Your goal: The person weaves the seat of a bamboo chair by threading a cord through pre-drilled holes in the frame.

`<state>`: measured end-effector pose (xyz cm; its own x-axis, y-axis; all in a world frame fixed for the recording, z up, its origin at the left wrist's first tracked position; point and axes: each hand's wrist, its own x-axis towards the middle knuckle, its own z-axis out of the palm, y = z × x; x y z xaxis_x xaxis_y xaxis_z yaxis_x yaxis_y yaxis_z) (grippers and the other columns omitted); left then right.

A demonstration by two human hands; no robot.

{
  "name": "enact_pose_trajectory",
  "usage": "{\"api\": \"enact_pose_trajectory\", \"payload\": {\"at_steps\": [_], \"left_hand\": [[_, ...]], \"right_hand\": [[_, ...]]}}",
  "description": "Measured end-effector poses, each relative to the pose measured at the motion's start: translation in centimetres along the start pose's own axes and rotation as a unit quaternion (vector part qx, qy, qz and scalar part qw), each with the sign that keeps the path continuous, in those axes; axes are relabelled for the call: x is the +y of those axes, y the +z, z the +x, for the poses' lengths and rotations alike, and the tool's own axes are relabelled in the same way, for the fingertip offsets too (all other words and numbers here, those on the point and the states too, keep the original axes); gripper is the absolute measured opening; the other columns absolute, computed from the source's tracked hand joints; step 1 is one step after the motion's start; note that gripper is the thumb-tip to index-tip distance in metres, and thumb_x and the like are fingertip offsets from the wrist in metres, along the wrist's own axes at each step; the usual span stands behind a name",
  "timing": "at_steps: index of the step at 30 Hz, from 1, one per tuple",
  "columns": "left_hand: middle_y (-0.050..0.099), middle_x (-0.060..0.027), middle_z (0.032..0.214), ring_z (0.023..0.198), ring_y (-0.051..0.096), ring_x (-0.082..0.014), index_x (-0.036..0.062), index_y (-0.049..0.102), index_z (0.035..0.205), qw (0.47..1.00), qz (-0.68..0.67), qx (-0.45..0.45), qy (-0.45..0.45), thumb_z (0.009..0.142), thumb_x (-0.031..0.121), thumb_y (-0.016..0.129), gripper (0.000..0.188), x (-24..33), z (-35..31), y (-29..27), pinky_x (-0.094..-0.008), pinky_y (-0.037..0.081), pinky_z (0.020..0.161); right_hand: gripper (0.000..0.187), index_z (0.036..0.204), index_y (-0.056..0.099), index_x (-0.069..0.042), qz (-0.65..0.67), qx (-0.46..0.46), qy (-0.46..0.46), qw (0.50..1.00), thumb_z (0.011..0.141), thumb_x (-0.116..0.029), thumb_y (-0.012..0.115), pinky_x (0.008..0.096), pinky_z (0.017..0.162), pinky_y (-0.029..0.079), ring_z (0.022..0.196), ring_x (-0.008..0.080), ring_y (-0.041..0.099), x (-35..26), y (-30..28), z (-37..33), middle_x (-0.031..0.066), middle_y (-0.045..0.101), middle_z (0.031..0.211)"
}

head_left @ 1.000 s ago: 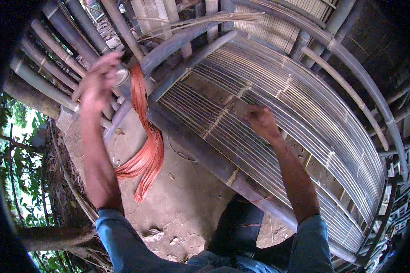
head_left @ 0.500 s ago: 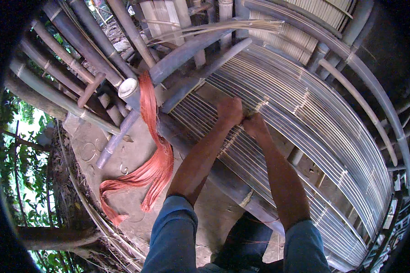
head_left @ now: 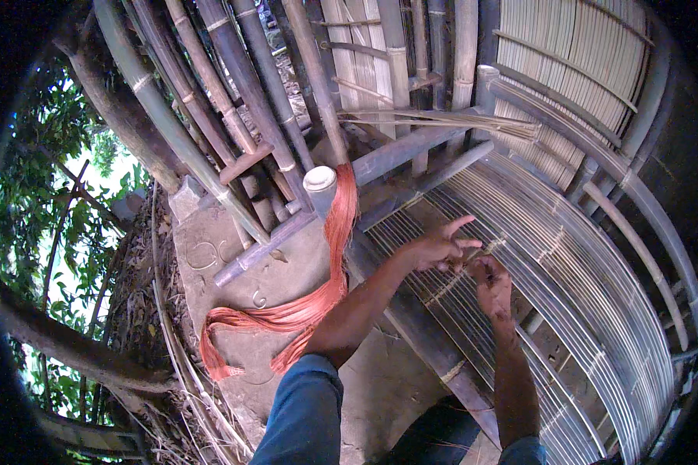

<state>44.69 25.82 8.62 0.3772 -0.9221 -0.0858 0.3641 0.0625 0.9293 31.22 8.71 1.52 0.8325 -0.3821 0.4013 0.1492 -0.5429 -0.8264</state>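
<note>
My left hand [head_left: 434,249] is over the seat of a bamboo slat bench [head_left: 551,310], its fingers spread apart and pointing right. Close beside it, my right hand [head_left: 493,285] is closed with fingers bent together; whatever it pinches is too small to make out. Both are just above the thin slats, near a pale binding [head_left: 498,237] that crosses them. A bundle of orange-red fibre strands [head_left: 340,232] hangs over the bench frame next to a cut bamboo end [head_left: 319,180]. Its lower part spreads leftward over the ground, partly hidden by my left forearm.
A thick bamboo rail [head_left: 419,329] runs along the bench's near side. Several bamboo poles [head_left: 248,85] lean at the upper left. Thin split strips [head_left: 457,118] lie across the far frame. Curled shavings [head_left: 260,298] are on the bare earth [head_left: 209,267], with a branch [head_left: 77,341] and foliage beyond.
The view has swung so that the scene sits lower and further right. My left hand has gone from a fist to spread fingers; the right stays closed, and the hands are slightly further apart.
</note>
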Motion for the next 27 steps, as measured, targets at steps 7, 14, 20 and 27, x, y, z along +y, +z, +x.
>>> {"api": "enact_pose_trajectory", "payload": {"at_steps": [7, 14, 20, 27], "left_hand": [[0.074, -0.0083, 0.091, 0.085, 0.07, -0.0264, 0.0241, 0.047, 0.15, 0.774, 0.612, 0.154, 0.056, 0.078, 0.033, 0.082, 0.081, 1.7, -5.8, 2.7, -0.0475, 0.049, 0.094], [0.073, -0.0075, 0.078, 0.082, 0.068, -0.029, 0.0146, 0.078, 0.083, 0.559, 0.777, 0.29, 0.017, 0.079, 0.047, 0.077, 0.032, 4.3, -20.4, -1.6, -0.0417, 0.051, 0.089], [0.064, -0.0004, 0.078, 0.075, 0.054, -0.0083, 0.0, 0.074, 0.092, 0.741, 0.393, 0.544, 0.022, 0.097, 0.017, 0.072, 0.017, -1.1, -44.0, -10.8, -0.0285, 0.046, 0.068], [0.071, -0.0182, 0.08, 0.071, 0.068, -0.0343, 0.0003, 0.073, 0.086, 0.263, 0.693, 0.611, -0.277, 0.087, 0.048, 0.071, 0.048, -10.3, -68.6, -15.7, -0.0467, 0.055, 0.068]], "right_hand": [[0.017, 0.102, 0.076, -0.005, 0.003, -0.046, -0.05, 0.998, 0.094, -0.019, 0.068, 0.0422, 0.088, 0.054, 0.091, 0.0336, 0.071, -4.6, -1.2, -0.9, 0.0146, 0.076, 0.097], [0.018, 0.102, 0.076, -0.008, -0.05, -0.035, -0.081, 0.995, 0.094, -0.022, 0.069, 0.0418, 0.089, 0.055, 0.094, 0.0345, 0.071, -5.0, -1.6, -1.4, 0.0143, 0.076, 0.1], [0.015, 0.099, 0.074, -0.006, -0.106, -0.025, 0.042, 0.993, 0.093, -0.019, 0.071, 0.0401, 0.077, 0.056, 0.088, 0.0327, 0.072, -3.7, -3.0, -1.8, 0.0151, 0.074, 0.09], [0.021, 0.1, 0.076, -0.017, -0.007, 0.042, -0.095, 0.995, 0.096, -0.032, 0.062, 0.047, 0.073, 0.057, 0.084, 0.0325, 0.071, 12.3, 0.6, -3.2, 0.0135, 0.072, 0.086]]}}
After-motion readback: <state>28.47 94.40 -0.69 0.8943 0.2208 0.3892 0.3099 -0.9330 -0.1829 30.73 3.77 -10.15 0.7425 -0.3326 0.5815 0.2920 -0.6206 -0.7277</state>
